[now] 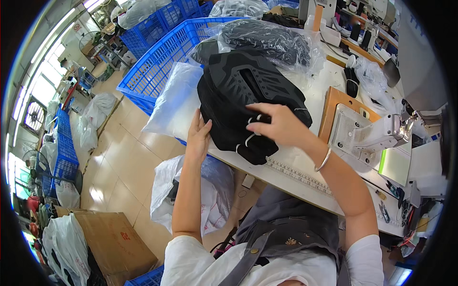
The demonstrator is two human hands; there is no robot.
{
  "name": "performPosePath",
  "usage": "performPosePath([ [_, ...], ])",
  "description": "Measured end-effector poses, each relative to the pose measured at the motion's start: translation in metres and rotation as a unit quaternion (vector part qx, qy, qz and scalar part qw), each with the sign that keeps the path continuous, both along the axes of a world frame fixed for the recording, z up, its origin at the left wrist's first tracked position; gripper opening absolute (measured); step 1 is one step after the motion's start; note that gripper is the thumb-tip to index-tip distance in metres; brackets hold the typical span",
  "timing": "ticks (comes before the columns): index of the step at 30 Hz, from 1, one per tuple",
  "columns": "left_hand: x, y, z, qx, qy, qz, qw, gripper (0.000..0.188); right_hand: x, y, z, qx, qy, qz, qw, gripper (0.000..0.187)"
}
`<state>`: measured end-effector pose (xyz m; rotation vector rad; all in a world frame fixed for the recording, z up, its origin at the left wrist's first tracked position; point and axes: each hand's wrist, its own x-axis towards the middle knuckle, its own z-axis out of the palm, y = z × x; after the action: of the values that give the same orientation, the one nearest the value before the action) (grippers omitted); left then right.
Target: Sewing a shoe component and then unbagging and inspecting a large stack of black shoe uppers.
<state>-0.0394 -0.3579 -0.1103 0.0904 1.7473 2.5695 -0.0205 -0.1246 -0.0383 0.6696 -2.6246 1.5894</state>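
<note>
A thick stack of black molded fabric pieces [257,78] lies on the white worktable, its top one ribbed with a long slot. White ties [249,139] loop around black bunched parts at its near side. Against the stack's left edge rests my left hand [198,136], fingers stretched upward and thumb on the black cloth. My right hand [276,123] reaches over the near part of the stack, forefinger and thumb spread apart on the black material beside a white tie. Its other fingers are partly hidden.
A sewing machine [377,136] stands right of the stack. Clear-bagged black goods [267,40] lie behind it, near a blue crate [152,71]. A white plastic packet [174,97] is at the left. Scissors [384,212] lie near the table's right end; a cardboard box [114,243] stands on the floor.
</note>
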Motion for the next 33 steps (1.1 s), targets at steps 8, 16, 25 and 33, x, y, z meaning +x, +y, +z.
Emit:
performPosePath([
  [8, 0.000, 0.006, 0.000, -0.042, 0.014, 0.010, 0.999, 0.062, 0.001, 0.015, -0.003, 0.006, -0.046, 0.024, 0.999, 0.056],
  [16, -0.003, 0.001, -0.010, -0.041, 0.037, 0.028, 0.998, 0.057, 0.014, 0.015, -0.004, 0.078, -0.039, 0.069, 0.994, 0.082],
  [25, -0.005, -0.003, -0.015, -0.044, 0.037, 0.017, 0.998, 0.060, 0.012, 0.030, 0.002, -0.093, -0.139, 0.076, 0.983, 0.041],
  [33, -0.004, -0.002, -0.016, -0.067, 0.054, 0.050, 0.995, 0.055, 0.032, 0.013, 0.005, 0.145, 0.094, -0.004, 0.985, 0.086],
])
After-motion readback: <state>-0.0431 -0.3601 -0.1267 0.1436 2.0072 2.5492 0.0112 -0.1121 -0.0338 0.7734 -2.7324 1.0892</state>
